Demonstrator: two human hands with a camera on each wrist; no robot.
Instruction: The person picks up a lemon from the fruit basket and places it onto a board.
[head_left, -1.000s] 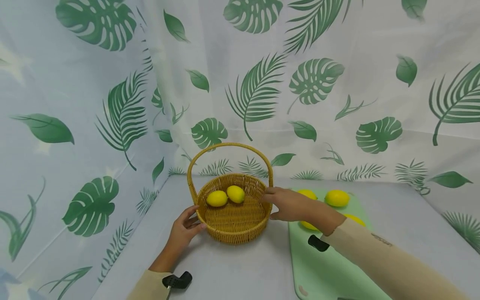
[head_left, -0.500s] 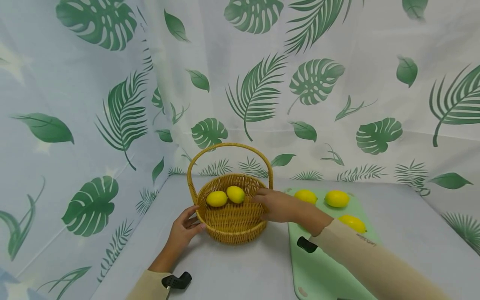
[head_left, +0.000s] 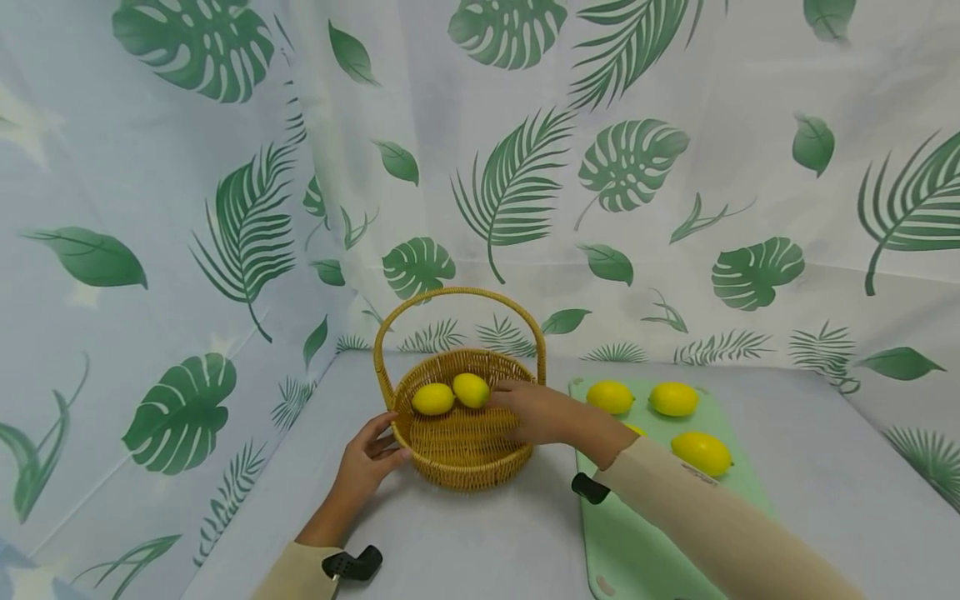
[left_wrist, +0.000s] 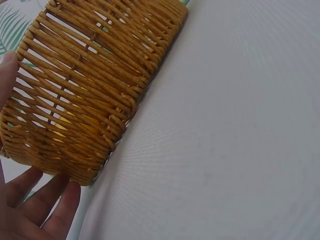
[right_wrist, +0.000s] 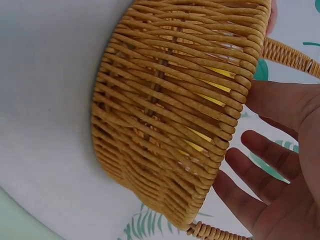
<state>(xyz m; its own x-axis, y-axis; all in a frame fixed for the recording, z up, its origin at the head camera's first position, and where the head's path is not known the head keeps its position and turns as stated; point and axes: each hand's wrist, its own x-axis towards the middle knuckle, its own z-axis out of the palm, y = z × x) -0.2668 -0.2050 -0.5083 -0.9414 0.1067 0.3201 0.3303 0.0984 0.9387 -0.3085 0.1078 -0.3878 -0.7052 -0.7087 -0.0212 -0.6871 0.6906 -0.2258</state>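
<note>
A wicker basket with a tall arched handle stands on the table. Two lemons, a left lemon and a right lemon, lie side by side against its far left wall. My left hand rests on the basket's left side; in the left wrist view its fingers touch the woven wall. My right hand reaches over the right rim, fingertips close to the right lemon; contact cannot be told. In the right wrist view the fingers are spread with nothing seen between them.
A light green cutting board lies to the right of the basket. Several lemons are on it, including a front lemon and a back lemon; another is mostly hidden by my right arm. Leaf-printed curtains stand behind and left.
My right hand has moved left from the basket's right rim into the basket, toward the right lemon. The left hand, basket and lemons have stayed in place.
</note>
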